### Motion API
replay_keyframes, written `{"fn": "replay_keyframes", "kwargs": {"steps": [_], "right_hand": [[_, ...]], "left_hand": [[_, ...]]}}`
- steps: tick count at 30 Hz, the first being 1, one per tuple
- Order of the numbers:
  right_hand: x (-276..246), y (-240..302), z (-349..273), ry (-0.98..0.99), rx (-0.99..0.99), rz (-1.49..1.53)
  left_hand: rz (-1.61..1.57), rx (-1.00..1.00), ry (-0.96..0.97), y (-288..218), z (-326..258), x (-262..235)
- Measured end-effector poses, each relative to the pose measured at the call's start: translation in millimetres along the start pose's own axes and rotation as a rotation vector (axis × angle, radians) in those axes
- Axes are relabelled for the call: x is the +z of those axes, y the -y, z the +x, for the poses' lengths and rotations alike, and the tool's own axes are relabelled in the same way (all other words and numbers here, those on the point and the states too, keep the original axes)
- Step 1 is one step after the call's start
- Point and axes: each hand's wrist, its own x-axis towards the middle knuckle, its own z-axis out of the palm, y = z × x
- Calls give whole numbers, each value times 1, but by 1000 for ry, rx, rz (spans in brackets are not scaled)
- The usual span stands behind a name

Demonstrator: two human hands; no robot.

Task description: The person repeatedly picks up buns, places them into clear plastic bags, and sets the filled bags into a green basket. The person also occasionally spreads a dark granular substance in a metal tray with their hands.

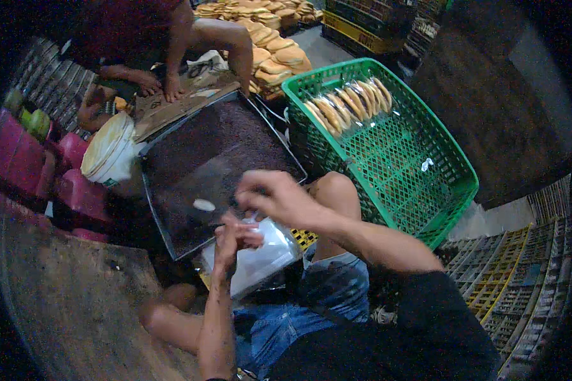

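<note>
L hand (231, 240) at, R hand (274, 195) near, a clear-plastic stack (270, 244) btwn worker's knees (338, 193); w/ blur, can't tell if either grips. Steady L pressure would likely keep layers aligned.

Green latticed basket (381, 168), dark purplish-brown mass (200, 140), golden-tan bread piles (279, 57), whitish plastic (273, 247), blue shorts (270, 330)
</note>
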Motion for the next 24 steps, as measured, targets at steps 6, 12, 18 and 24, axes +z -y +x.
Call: {"fn": "replay_keyframes", "kwargs": {"steps": [6,12,18,24], "right_hand": [[18,-11,-72,-322,557,650],[67,-16,-84,-530,593,526],[80,20,20,-251,187,163],[62,-85,116,-123,158,-216]], "left_hand": [[-455,247,-150,-27,11,6],[-287,356,-397,-28,8,-10],[-129,574,-951,-115,-20,-83],[-843,786,-904,-162,-16,-177]]}}
